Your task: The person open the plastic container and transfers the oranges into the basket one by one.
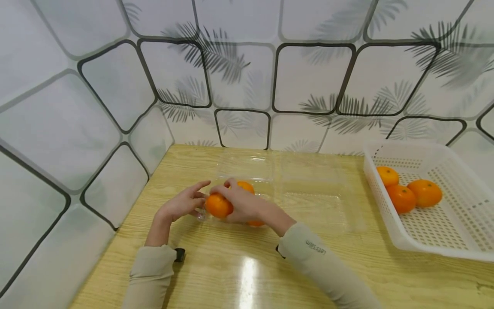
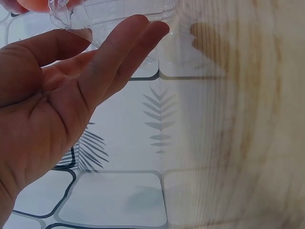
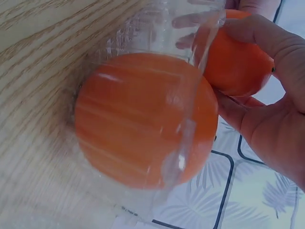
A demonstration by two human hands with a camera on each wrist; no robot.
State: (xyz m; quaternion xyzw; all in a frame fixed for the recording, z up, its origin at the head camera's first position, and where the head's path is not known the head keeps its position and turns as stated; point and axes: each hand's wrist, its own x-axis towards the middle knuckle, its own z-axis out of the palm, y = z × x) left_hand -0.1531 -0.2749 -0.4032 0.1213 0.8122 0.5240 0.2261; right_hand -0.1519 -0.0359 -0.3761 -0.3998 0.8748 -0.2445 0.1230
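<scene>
My right hand (image 1: pixel 245 205) grips a mandarin orange (image 1: pixel 218 205) over the left end of a clear plastic clamshell box (image 1: pixel 264 189). Two more mandarin oranges are in that box: one at the back (image 1: pixel 245 186), the other at the front (image 1: pixel 256 223), mostly hidden by my right hand and wrist. The right wrist view shows a mandarin orange (image 3: pixel 143 124) through the clear wall, with the held one beyond it. My left hand (image 1: pixel 183 202) is at the box's left end, fingers extended; in the left wrist view they lie against or very near its clear edge (image 2: pixel 128 9).
A second clear clamshell box (image 1: pixel 314 210) stands to the right of the first, its lid open toward the wall. Farther right, a white perforated basket (image 1: pixel 455 231) holds three mandarin oranges (image 1: pixel 424 193). Patterned walls border the wooden table (image 1: pixel 216 266) at the back and left.
</scene>
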